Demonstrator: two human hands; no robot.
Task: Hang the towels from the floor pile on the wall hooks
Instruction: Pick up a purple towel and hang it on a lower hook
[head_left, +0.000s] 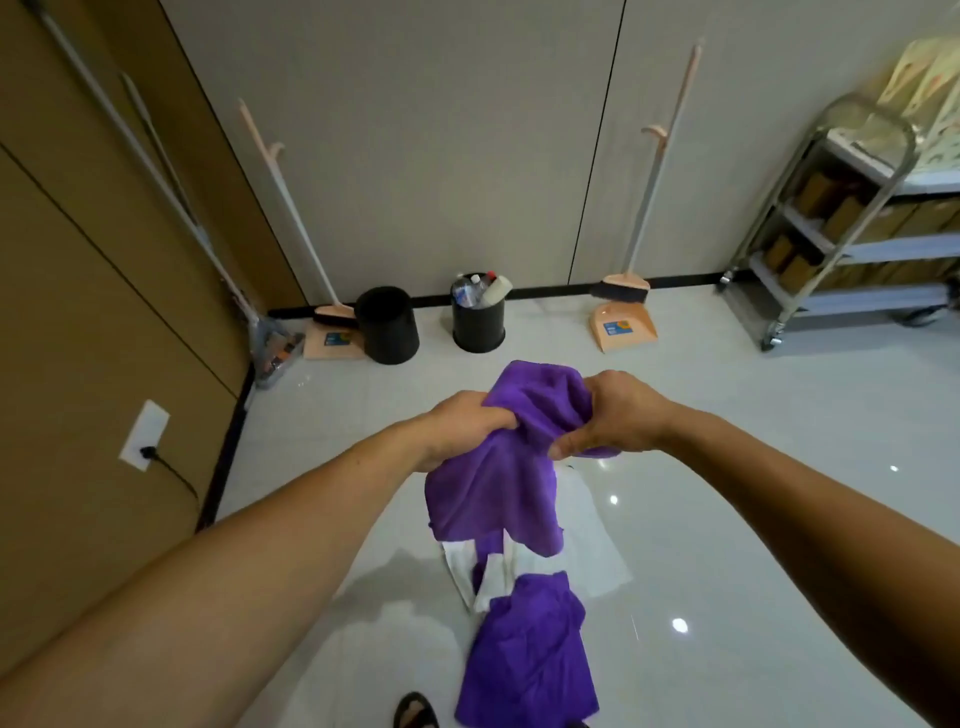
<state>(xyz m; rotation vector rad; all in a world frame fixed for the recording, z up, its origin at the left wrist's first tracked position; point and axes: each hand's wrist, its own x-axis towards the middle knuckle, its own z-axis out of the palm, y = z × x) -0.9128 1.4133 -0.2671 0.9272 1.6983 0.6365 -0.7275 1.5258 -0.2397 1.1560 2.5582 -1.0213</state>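
A purple towel (498, 483) hangs bunched in the air above the floor. My left hand (467, 423) grips its upper left part, and my right hand (608, 415) grips its upper right part, thumb pinching the cloth. Below it on the floor lies the pile: another purple towel (530, 654) and white towels (587, 551) partly under it. No wall hooks are in view.
Two black bins (387, 325) (478, 322) stand by the far wall, the right one full of bottles. Brooms with dustpans (621, 322) (332, 338) lean on the wall. A metal cart (841, 223) stands at right. A sandalled foot (415, 712) shows at the bottom.
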